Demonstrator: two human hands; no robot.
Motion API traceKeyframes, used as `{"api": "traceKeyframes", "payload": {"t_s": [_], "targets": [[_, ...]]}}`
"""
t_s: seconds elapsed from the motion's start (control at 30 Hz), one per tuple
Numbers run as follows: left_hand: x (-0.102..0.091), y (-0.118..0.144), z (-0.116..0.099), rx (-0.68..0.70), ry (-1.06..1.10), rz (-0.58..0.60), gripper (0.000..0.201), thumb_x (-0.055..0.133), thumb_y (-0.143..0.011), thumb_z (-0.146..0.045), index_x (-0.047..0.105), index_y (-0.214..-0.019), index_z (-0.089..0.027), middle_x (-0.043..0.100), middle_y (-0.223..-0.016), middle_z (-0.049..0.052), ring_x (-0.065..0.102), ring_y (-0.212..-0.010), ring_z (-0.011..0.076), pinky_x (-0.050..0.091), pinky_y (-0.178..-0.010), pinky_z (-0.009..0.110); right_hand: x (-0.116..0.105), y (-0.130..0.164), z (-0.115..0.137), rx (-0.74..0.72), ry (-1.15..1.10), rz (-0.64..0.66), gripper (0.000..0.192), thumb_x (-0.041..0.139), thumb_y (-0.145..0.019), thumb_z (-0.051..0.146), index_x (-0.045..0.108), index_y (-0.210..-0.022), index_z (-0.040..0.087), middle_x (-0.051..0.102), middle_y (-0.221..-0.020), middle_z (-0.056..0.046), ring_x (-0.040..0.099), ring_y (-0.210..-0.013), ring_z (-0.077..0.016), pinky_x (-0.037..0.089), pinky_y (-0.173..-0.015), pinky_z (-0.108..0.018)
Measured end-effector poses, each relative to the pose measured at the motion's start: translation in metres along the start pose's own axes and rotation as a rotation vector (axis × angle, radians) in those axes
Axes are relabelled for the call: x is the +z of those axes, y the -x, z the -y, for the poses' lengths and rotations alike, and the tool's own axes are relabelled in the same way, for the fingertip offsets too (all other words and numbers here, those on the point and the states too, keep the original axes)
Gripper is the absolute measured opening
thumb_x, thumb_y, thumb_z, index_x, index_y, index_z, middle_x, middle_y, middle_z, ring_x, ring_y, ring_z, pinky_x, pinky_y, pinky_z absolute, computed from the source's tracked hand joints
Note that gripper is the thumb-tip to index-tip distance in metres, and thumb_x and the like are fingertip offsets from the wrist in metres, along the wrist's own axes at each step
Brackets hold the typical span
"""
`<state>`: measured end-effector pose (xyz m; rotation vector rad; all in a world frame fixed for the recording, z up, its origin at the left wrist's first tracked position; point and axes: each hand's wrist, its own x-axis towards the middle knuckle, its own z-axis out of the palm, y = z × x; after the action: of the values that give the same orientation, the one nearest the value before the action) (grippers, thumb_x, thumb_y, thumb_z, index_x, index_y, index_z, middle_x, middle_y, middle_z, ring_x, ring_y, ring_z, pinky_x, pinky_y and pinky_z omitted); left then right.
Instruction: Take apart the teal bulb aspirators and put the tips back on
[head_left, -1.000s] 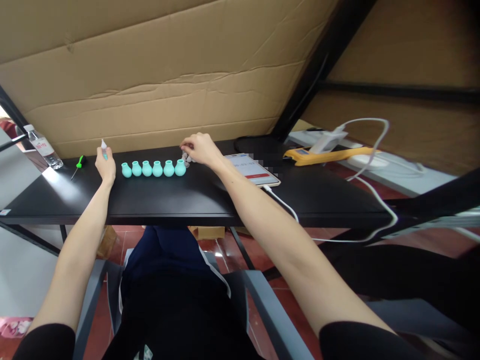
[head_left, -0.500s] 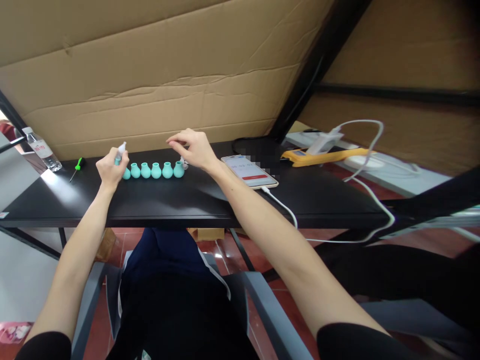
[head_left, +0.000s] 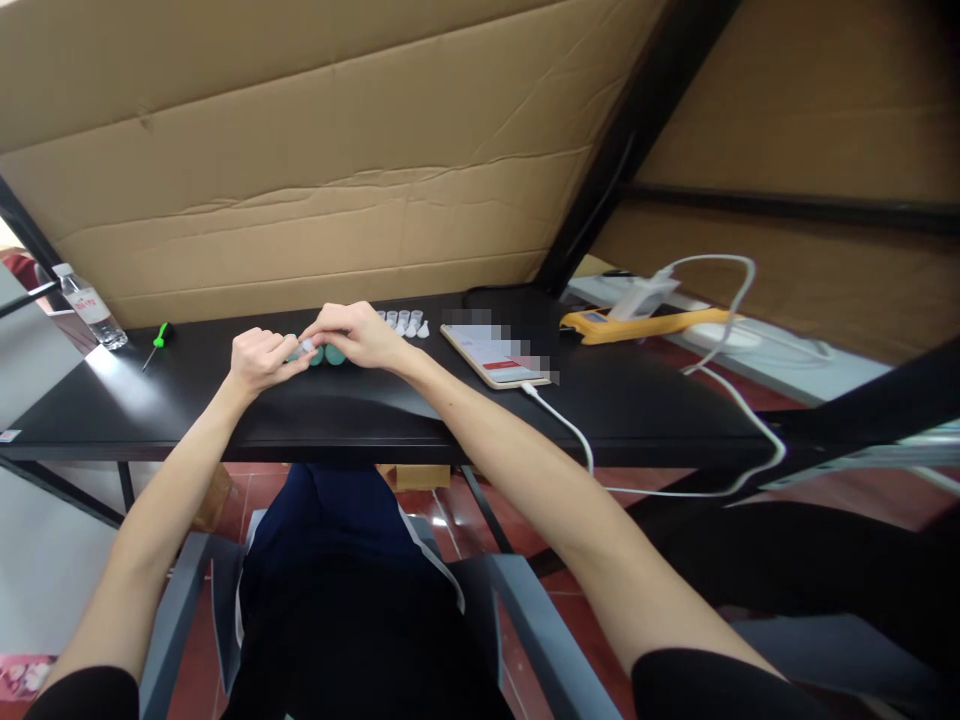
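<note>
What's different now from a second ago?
The left hand has moved right, still holding a white-tipped piece; the right hand has come left to meet it, uncovering more of the white pieces. The phone, water bottle and green tool stayed put.

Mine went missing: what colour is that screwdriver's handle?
The handle is green and black, in the head view.
</note>
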<state>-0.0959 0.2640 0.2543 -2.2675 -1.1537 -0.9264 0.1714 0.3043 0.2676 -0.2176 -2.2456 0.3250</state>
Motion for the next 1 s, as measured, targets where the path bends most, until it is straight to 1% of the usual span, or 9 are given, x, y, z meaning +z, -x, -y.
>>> {"api": "traceKeyframes", "payload": {"t_s": [0.1, 0.23, 0.3, 0.4, 0.53, 0.63, 0.73, 0.87, 1.0], "targets": [[0.001, 0.001, 0.005, 0.039, -0.002, -0.023, 0.065, 0.066, -0.110, -0.084, 0.063, -0.073, -0.030, 0.050, -0.058, 0.000, 0.055, -0.056, 0.0218, 0.043, -0.066, 0.043, -0.007, 0.000, -0.002, 0.057, -0.024, -0.081, 0.031, 0.067, -0.116, 0.042, 0.094, -0.112, 0.028, 0.091, -0.105, -0.007, 0.081, -0.094, -0.0273, 0.064, -0.097, -0.045], [0.005, 0.004, 0.014, 0.068, -0.045, -0.181, 0.068, 0.058, -0.114, -0.087, 0.070, -0.083, -0.028, 0.060, -0.064, 0.002, 0.058, -0.058, 0.0208, 0.041, -0.066, 0.041, -0.021, 0.003, -0.019, 0.228, 0.029, -0.418, 0.028, 0.072, -0.115, 0.046, 0.091, -0.118, 0.026, 0.090, -0.107, -0.008, 0.082, -0.095, -0.0287, 0.065, -0.095, -0.045], [0.007, 0.005, 0.019, 0.090, -0.063, -0.267, 0.069, 0.052, -0.117, -0.085, 0.071, -0.087, -0.027, 0.066, -0.067, 0.004, 0.060, -0.059, 0.0205, 0.040, -0.066, 0.040, -0.029, 0.008, -0.036, 0.329, 0.141, -0.529, 0.022, 0.074, -0.113, 0.042, 0.089, -0.114, 0.026, 0.089, -0.105, -0.008, 0.081, -0.096, -0.0305, 0.064, -0.097, -0.047], [0.010, 0.006, 0.023, 0.110, -0.075, -0.322, 0.064, 0.044, -0.121, -0.077, 0.072, -0.093, -0.026, 0.073, -0.074, 0.006, 0.063, -0.061, 0.0213, 0.042, -0.066, 0.040, -0.040, 0.017, -0.065, 0.423, 0.353, -0.437, 0.015, 0.074, -0.107, 0.028, 0.089, -0.106, 0.027, 0.088, -0.105, -0.011, 0.079, -0.105, -0.0367, 0.063, -0.107, -0.056], [0.008, 0.007, 0.024, 0.123, -0.105, -0.371, 0.052, 0.043, -0.120, -0.060, 0.075, -0.098, -0.025, 0.076, -0.077, 0.008, 0.067, -0.063, 0.0228, 0.044, -0.066, 0.040, -0.043, 0.025, -0.088, 0.489, 0.470, -0.231, 0.030, 0.066, -0.108, 0.018, 0.095, -0.113, 0.024, 0.088, -0.117, -0.018, 0.077, -0.116, -0.0433, 0.062, -0.113, -0.064], [0.007, 0.007, 0.024, 0.122, -0.105, -0.384, 0.043, 0.047, -0.116, -0.051, 0.075, -0.098, -0.024, 0.077, -0.077, 0.008, 0.069, -0.064, 0.0233, 0.046, -0.066, 0.039, -0.039, 0.026, -0.090, 0.521, 0.514, -0.142, 0.036, 0.063, -0.111, 0.015, 0.097, -0.122, 0.022, 0.087, -0.125, -0.019, 0.076, -0.123, -0.0438, 0.061, -0.115, -0.062], [0.006, 0.007, 0.024, 0.059, -0.076, -0.354, 0.038, 0.051, -0.114, -0.050, 0.074, -0.097, -0.025, 0.077, -0.078, 0.007, 0.071, -0.066, 0.0235, 0.047, -0.067, 0.038, -0.034, 0.024, -0.089, 0.520, 0.536, -0.082, 0.038, 0.063, -0.113, 0.015, 0.097, -0.128, 0.021, 0.087, -0.132, -0.020, 0.074, -0.127, -0.0433, 0.058, -0.117, -0.059], [0.007, 0.008, 0.025, -0.003, -0.053, -0.358, 0.037, 0.053, -0.113, -0.051, 0.075, -0.098, -0.025, 0.075, -0.077, 0.006, 0.069, -0.065, 0.0226, 0.047, -0.067, 0.037, -0.027, 0.022, -0.091, 0.503, 0.516, -0.023, 0.040, 0.062, -0.110, 0.014, 0.092, -0.135, 0.018, 0.090, -0.126, -0.020, 0.072, -0.124, -0.0432, 0.056, -0.112, -0.056], [0.008, 0.008, 0.025, -0.006, -0.079, -0.398, 0.041, 0.051, -0.118, -0.050, 0.077, -0.099, -0.024, 0.078, -0.080, 0.006, 0.069, -0.065, 0.0209, 0.045, -0.065, 0.036, -0.021, 0.019, -0.091, 0.483, 0.532, 0.013, 0.038, 0.062, -0.107, 0.012, 0.091, -0.130, 0.018, 0.093, -0.121, -0.019, 0.071, -0.122, -0.0434, 0.054, -0.109, -0.054]]}}
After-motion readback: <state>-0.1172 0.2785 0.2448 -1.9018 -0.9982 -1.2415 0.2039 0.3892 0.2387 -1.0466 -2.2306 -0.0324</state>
